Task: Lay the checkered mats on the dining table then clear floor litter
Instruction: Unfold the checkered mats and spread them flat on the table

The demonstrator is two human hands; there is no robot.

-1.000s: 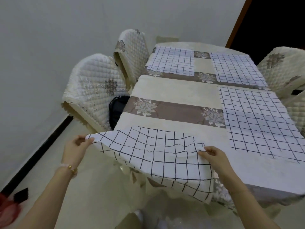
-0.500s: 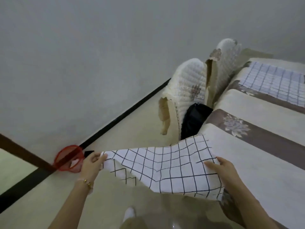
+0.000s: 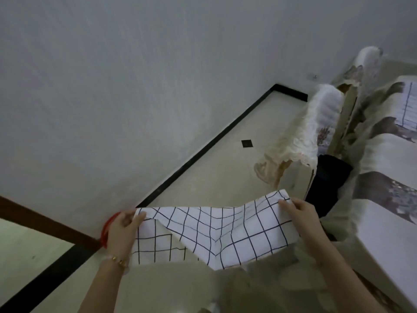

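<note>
Holding a checkered mat (image 3: 212,231) off the table (image 3: 388,227), over the floor (image 3: 203,172): left hand (image 3: 120,233) pinches its left corner, right hand (image 3: 300,213) grips its right edge.

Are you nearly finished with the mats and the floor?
Not yet. One laid mat shows on the dining table. The left hand and right hand hold another checkered mat over the floor, not laid. Floor litter comes after; the dark square there may be only a tile.
</note>
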